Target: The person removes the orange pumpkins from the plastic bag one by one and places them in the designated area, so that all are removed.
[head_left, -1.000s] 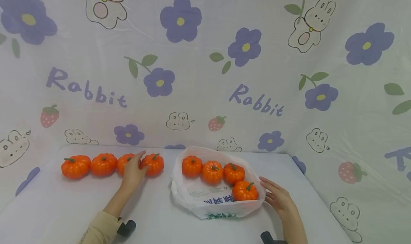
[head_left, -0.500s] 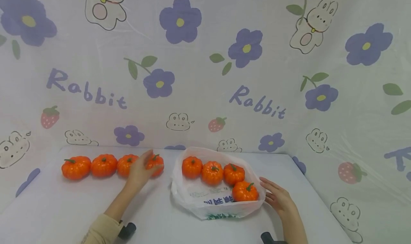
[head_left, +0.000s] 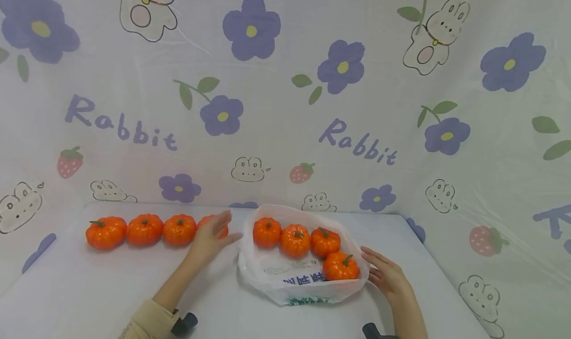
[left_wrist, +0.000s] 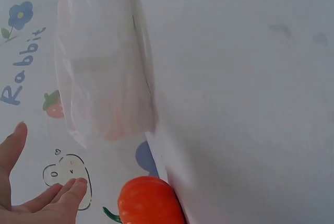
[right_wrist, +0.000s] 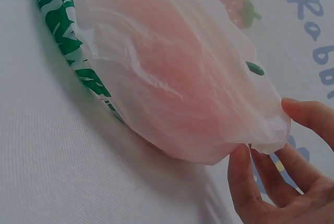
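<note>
At the lower left of the head view, you have a row of orange pumpkins on the white tabletop (head_left: pixel 250 321), side by side: a leftmost pumpkin (head_left: pixel 106 234) with its green stem leaning left, then a second pumpkin (head_left: pixel 144 229) and a third pumpkin (head_left: pixel 179 230). Next comes the fourth pumpkin (head_left: pixel 206 222), partly hidden behind your left hand (head_left: pixel 209 240). That hand is released and holds nothing: its fingers point toward the upper right and its thumb sticks out toward the bag. In the left wrist view, a gap shows between your fingertips and the pumpkin at the bottom edge. A beige sleeve (head_left: pixel 149 320) and a black wrist device (head_left: pixel 189 322) sit below it, lower left of centre.

Right of your left hand, in the lower centre, lies the white plastic bag (head_left: pixel 272 290), its mouth facing up, with blue characters inside and green print on its near side. Four pumpkins sit in it: three along the far side, at left (head_left: pixel 267 233), middle (head_left: pixel 295 242) and right (head_left: pixel 325 243), and one lower down (head_left: pixel 341 267) in the near right corner.

At the lower right, your right hand (head_left: pixel 390 279) grasps the bag's right end, its rim between thumb and fingers.
</note>
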A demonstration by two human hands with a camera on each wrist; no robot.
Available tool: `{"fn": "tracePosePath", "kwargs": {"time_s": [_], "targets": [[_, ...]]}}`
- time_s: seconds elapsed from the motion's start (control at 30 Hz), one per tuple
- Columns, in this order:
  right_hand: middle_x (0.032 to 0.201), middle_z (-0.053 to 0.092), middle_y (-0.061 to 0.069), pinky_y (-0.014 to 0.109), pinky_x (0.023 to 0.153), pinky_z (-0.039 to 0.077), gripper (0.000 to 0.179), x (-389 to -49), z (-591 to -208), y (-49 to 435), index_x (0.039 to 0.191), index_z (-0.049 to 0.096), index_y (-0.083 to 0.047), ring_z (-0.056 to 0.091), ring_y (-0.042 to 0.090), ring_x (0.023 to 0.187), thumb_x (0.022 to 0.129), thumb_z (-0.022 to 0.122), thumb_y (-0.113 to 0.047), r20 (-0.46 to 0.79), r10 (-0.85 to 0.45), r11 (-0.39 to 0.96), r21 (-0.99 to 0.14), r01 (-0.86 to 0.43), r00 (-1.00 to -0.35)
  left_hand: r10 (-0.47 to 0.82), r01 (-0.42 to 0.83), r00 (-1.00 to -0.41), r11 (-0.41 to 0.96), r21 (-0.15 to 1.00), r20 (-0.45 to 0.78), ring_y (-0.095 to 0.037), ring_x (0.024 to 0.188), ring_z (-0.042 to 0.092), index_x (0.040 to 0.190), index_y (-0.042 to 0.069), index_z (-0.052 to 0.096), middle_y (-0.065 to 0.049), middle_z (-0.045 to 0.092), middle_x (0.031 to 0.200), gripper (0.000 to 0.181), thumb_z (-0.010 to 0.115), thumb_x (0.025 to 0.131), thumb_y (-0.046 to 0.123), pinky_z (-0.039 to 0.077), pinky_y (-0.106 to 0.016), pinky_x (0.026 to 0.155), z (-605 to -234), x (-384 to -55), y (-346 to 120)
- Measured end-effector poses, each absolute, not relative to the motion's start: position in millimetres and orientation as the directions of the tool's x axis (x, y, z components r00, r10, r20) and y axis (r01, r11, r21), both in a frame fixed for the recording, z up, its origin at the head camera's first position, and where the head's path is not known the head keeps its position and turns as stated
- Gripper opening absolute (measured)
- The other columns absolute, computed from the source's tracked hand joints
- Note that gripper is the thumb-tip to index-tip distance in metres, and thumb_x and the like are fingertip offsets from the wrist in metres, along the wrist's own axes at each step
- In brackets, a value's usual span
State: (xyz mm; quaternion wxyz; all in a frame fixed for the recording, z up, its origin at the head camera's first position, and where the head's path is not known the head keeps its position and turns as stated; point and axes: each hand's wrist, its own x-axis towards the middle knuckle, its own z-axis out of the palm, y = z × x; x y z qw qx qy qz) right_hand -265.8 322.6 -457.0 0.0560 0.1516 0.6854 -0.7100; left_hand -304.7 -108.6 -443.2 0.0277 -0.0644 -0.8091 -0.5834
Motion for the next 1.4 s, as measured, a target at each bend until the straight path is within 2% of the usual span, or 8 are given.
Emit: {"fn": "tracePosePath", "kwargs": {"time_s": [0.27,0.5,0.8,0.93,1.07,1.17,1.3,1.4], "targets": [[0.108,0.061,-0.016,0.018,0.084,0.054,0.043,-265.5,-457.4,322.8,0.131,0.063,-0.015,0.062,0.01,0.096,0.091,0.07,-0.029,-0.291,0.131,-0.062,-0.956,0.286,-0.948,0.116,0.151,-0.986,0.307,0.939,0.121,-0.03,0.142,0.041,0.148,0.007,0.04,-0.016,0.044,0.152,0.08,0.08,0.08,0.023,0.039,-0.041,0.113,-438.3,-299.3,-92.2],[0.127,0.056,-0.007,0.017,0.084,0.053,0.049,-264.0,-454.9,322.0,0.135,0.059,-0.013,0.061,0.011,0.099,0.091,0.069,-0.032,-0.296,0.142,-0.03,-0.955,0.295,-0.945,0.145,0.146,-0.984,0.314,0.938,0.104,-0.029,0.142,0.041,0.147,0.009,0.041,-0.013,0.046,0.151,0.078,0.08,0.081,0.022,0.04,-0.042,0.113,-441.0,-295.5,-78.6],[0.142,0.049,0.002,0.018,0.086,0.053,0.052,-263.5,-454.8,320.9,0.136,0.058,-0.014,0.06,0.012,0.101,0.09,0.07,-0.035,-0.303,0.148,-0.019,-0.953,0.303,-0.942,0.171,0.141,-0.981,0.326,0.935,0.089,-0.03,0.142,0.042,0.147,0.011,0.043,-0.011,0.046,0.151,0.077,0.08,0.08,0.025,0.041,-0.046,0.112,-442.9,-288.9,-61.7],[0.152,0.04,0.009,0.024,0.097,0.052,0.056,-263.6,-453.8,319.4,0.139,0.055,-0.013,0.058,0.014,0.104,0.09,0.069,-0.036,-0.31,0.149,-0.013,-0.95,0.311,-0.939,0.195,0.16,-0.976,0.306,0.938,0.102,-0.031,0.141,0.042,0.147,0.011,0.043,-0.011,0.046,0.151,0.078,0.08,0.08,0.023,0.041,-0.047,0.112,-444.4,-287.1,-55.4],[0.156,0.035,0.012,0.037,0.112,0.044,0.058,-263.9,-453.5,318.0,0.141,0.053,-0.012,0.056,0.016,0.109,0.091,0.068,-0.036,-0.314,0.15,-0.011,-0.949,0.316,-0.938,0.221,0.166,-0.97,0.299,0.94,0.102,-0.03,0.142,0.041,0.148,0.012,0.042,-0.008,0.044,0.153,0.078,0.08,0.081,0.022,0.039,-0.048,0.113,-446.4,-287.1,-49.7],[0.157,0.033,0.013,0.042,0.117,0.039,0.057,-264.2,-454.0,317.6,0.141,0.052,-0.012,0.055,0.017,0.11,0.092,0.068,-0.035,-0.316,0.152,-0.011,-0.948,0.318,-0.937,0.237,0.168,-0.967,0.312,0.935,0.095,-0.03,0.142,0.041,0.148,0.012,0.042,-0.007,0.043,0.154,0.077,0.079,0.081,0.024,0.039,-0.049,0.113,-448.3,-286.9,-46.1],[0.157,0.034,0.013,0.041,0.116,0.04,0.056,-264.7,-455.0,318.1,0.141,0.053,-0.012,0.055,0.017,0.11,0.092,0.068,-0.035,-0.315,0.15,-0.016,-0.948,0.316,-0.937,0.254,0.17,-0.963,0.321,0.932,0.088,-0.03,0.142,0.042,0.148,0.013,0.042,-0.007,0.044,0.154,0.076,0.079,0.082,0.026,0.04,-0.049,0.113,-450.1,-286.4,-42.5],[0.153,0.039,0.011,0.032,0.108,0.047,0.055,-264.4,-455.2,318.8,0.139,0.055,-0.013,0.056,0.016,0.108,0.091,0.068,-0.035,-0.313,0.152,-0.018,-0.949,0.314,-0.938,0.268,0.187,-0.958,0.319,0.929,0.101,-0.031,0.142,0.042,0.147,0.012,0.042,-0.008,0.045,0.153,0.076,0.078,0.082,0.026,0.04,-0.049,0.112,-450.9,-285.6,-40.2]]}}
